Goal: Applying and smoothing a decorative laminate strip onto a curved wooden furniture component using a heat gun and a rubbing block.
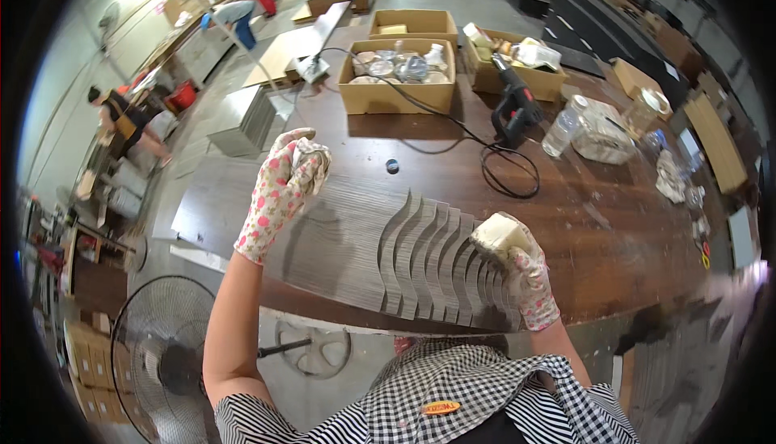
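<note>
My left hand [283, 181], in a white glove with pink flowers, is raised above the table's left part. Its fingers are closed round a crumpled whitish cloth [310, 166]. My right hand [528, 270], gloved alike, grips a pale yellowish sponge-like block [499, 232] with a dark lower edge. That block is held over the right end of several grey wood-grain panels [420, 254]. The panels have wavy edges and overlap in a row. A wider flat grey wood-grain sheet [315, 254] extends to their left, under my left hand's shadow.
On the brown table [598, 242] lie a small round cap [392, 166], a heat gun [515, 109] with a looped black cord and a clear bottle [564, 126]. Cardboard boxes [396, 98] of jars stand behind. A large fan [166, 355] is at lower left. Other people work far left.
</note>
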Motion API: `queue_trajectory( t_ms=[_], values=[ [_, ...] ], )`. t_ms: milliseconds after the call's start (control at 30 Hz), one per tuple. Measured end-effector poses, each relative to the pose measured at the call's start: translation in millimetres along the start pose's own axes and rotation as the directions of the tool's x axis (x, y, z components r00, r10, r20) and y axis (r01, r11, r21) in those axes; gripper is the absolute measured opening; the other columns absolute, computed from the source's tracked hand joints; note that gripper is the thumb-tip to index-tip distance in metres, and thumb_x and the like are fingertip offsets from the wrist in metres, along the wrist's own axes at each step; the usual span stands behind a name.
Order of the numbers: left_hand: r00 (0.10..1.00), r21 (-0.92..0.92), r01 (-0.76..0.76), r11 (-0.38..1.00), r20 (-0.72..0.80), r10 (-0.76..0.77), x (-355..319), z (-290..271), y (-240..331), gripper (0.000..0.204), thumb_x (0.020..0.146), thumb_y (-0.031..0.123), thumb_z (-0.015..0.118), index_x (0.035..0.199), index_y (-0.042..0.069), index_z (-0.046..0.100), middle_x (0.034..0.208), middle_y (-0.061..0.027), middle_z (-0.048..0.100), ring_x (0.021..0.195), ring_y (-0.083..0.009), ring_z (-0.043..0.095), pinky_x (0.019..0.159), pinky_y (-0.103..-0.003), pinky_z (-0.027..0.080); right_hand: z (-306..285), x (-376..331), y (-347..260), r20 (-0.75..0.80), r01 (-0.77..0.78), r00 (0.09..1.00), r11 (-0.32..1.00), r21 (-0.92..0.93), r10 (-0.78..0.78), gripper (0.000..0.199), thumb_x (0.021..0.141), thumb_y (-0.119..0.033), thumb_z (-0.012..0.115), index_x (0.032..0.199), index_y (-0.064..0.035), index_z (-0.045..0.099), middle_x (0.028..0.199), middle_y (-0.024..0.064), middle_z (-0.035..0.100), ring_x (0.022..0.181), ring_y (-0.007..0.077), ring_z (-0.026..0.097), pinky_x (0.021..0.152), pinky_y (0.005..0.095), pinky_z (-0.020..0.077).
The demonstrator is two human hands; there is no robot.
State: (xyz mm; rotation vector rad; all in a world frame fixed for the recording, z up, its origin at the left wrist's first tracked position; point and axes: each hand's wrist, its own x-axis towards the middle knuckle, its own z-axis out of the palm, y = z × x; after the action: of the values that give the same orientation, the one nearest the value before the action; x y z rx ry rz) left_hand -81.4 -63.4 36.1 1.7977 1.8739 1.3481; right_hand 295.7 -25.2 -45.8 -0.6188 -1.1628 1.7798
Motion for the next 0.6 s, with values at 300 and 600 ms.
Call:
queue_trajectory(
  t_ms=[300, 600],
  values=[
    [0.992, -0.340, 0.123, 0.933, 0.001, -0.130, 6, 64, -64, 0.023, 0.097, 0.023, 0.056, 0.107, 0.004, 0.061, 0.085, -0.0003, 0.062, 0.066, -0.0056, 0.055, 0.057, -0.021, 0.044, -48, -53, 4, -0.301, 0.160, 0.943, 0.986, 0.050, -0.138, 0.048, 0.090, -0.019, 0.059, 0.132, 0.0028, 0.047, 0.125, 0.0119, 0.057, 0.115, 0.0205, 0.056, 0.100, 0.0328, 0.0431],
    [0.959, -0.546, 0.204, 0.813, -0.055, -0.278, 11, 43, -77, 0.025, 0.098, 0.023, 0.055, 0.117, 0.006, 0.058, 0.097, -0.0013, 0.063, 0.079, -0.0060, 0.057, 0.067, -0.020, 0.047, -83, -101, 9, -0.416, 0.130, 0.908, 0.979, 0.159, -0.052, 0.054, 0.087, -0.021, 0.065, 0.133, 0.0007, 0.046, 0.125, 0.0112, 0.057, 0.115, 0.0201, 0.056, 0.100, 0.0340, 0.0441]
  ],
)
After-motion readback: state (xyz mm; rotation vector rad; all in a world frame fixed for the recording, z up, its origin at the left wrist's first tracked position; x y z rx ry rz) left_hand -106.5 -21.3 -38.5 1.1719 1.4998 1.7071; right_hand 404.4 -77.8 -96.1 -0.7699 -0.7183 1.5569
